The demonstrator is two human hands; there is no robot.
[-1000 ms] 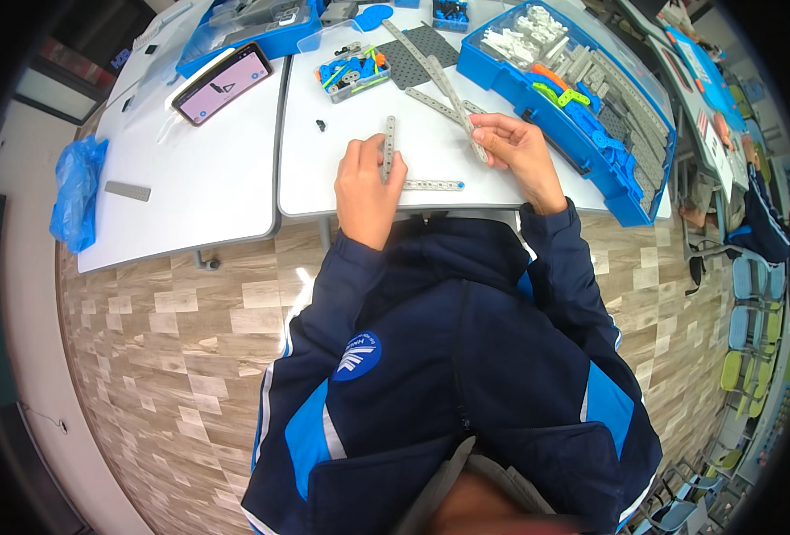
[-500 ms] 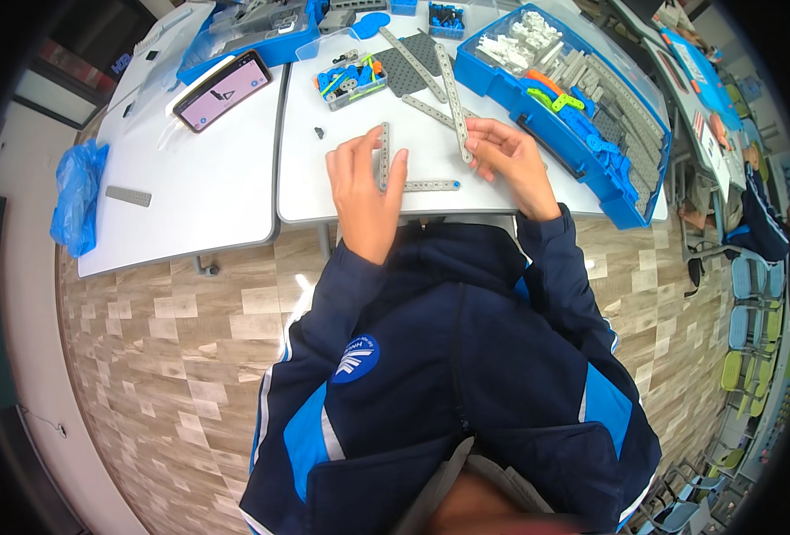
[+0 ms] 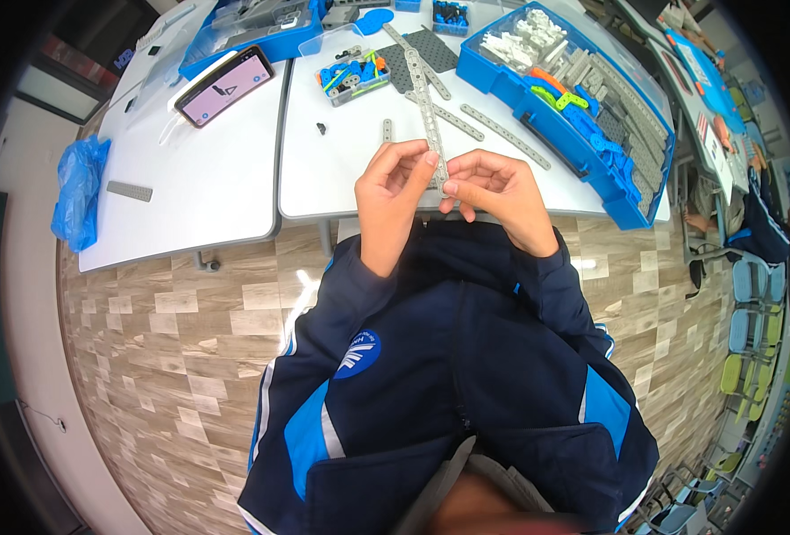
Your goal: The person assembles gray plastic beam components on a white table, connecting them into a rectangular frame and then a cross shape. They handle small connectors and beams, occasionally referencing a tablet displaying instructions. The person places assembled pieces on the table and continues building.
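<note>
A long grey beam with holes (image 3: 423, 98) stands tilted away from me over the near table edge. My left hand (image 3: 393, 192) pinches its near part between thumb and fingers. Lower down, my right hand (image 3: 502, 193) is closed on the same beam's near end. Behind my left hand, the tip of another grey beam (image 3: 387, 131) shows on the table; the rest of it is hidden. Further grey beams lie beyond my hands, one (image 3: 507, 136) to the right and one (image 3: 455, 119) in the middle.
A blue case of sorted parts (image 3: 546, 116) stands right; a small clear box of coloured pieces (image 3: 355, 78) sits ahead. A phone (image 3: 225, 86) leans at the left, showing a picture. Dark grey perforated plates (image 3: 432, 49) lie farther back. A blue bag (image 3: 81, 196) hangs at the left edge.
My left hand has left the joined beams on the table, moved right and taken hold of the long beam. My right hand has brought that beam leftward and nearer.
</note>
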